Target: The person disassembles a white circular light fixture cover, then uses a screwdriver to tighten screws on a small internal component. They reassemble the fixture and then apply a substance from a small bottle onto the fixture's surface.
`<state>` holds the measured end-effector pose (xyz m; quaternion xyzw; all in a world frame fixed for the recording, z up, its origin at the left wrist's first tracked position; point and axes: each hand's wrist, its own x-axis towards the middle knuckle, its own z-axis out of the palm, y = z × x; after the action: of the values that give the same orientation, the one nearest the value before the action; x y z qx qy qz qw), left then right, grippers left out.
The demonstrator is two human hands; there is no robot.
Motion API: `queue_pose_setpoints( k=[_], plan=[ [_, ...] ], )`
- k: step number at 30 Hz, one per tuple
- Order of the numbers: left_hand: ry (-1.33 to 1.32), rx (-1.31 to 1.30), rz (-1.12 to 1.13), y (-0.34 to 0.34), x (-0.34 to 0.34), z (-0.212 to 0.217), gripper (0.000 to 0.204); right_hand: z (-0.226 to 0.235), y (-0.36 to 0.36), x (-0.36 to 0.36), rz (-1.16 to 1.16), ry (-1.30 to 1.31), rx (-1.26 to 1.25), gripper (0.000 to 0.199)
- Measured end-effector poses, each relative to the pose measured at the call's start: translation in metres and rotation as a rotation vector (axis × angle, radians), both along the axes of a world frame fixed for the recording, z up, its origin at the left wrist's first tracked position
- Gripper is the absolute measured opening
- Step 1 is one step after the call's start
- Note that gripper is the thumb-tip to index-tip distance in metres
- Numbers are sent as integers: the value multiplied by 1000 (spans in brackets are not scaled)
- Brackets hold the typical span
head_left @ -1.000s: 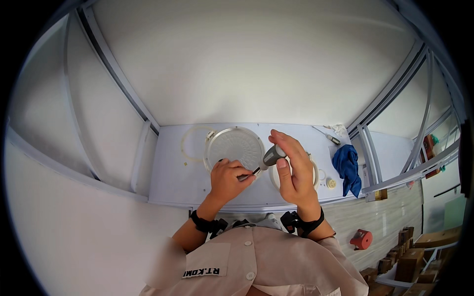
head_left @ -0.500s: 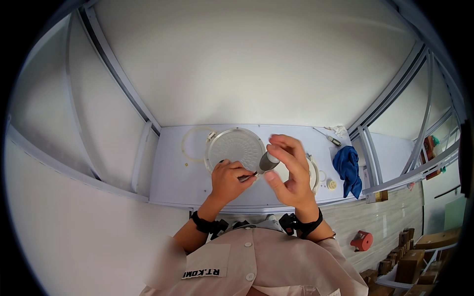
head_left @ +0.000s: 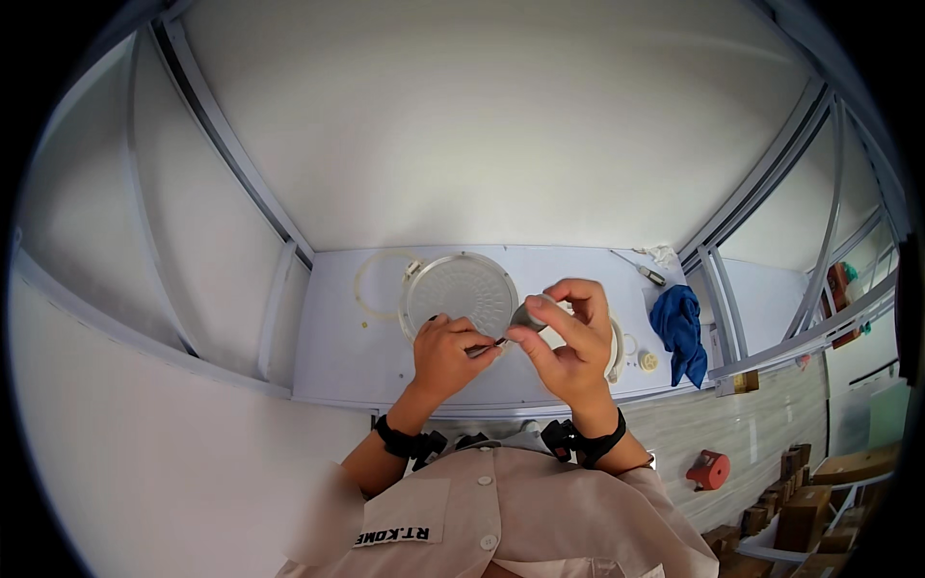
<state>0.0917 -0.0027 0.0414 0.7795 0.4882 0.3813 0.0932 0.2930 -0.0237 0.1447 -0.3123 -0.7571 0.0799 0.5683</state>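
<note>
My right hand [head_left: 573,347] pinches a short, thick grey cylinder [head_left: 529,312], tilted, its lower end close to my left hand. Whether it is a tool's handle or a small bottle I cannot make out. In the fingers of my left hand [head_left: 443,356] is a slim dark tool [head_left: 479,349], its tip meeting the cylinder's lower end; its kind is mostly hidden. Just behind both hands lies a round, clear disc in a pale rim [head_left: 459,258], on the white table [head_left: 332,361]. A second round white part [head_left: 614,352] is partly covered by my right hand.
A thin yellowish ring [head_left: 358,287] lies left of the disc. To the right are a small cream-coloured round piece [head_left: 647,361], a blue cloth [head_left: 678,332], a screwdriver [head_left: 650,275] and a crumpled white cloth [head_left: 661,254]. Metal frame posts [head_left: 260,178] flank the table.
My right hand's fingers, spread around the grey cylinder before, have closed in on it. The cylinder sits slightly further right. My left hand has hardly moved.
</note>
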Motion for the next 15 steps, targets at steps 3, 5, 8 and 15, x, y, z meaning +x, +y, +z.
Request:
queue_pose_setpoints(
  k=[3,5,8,15],
  plan=[
    [-23,-3,-12,1,0,1,14,-2,3,2,91,81,-74,40],
    [-34,40,-9,1,0,2,13,3,4,0,126,119,-100,41],
    [-10,-33,-5,0,-1,0,13,11,5,-3,110,114,-80,42],
    [4,-37,-6,2,0,-1,14,-1,6,2,104,56,-50,47]
  ],
)
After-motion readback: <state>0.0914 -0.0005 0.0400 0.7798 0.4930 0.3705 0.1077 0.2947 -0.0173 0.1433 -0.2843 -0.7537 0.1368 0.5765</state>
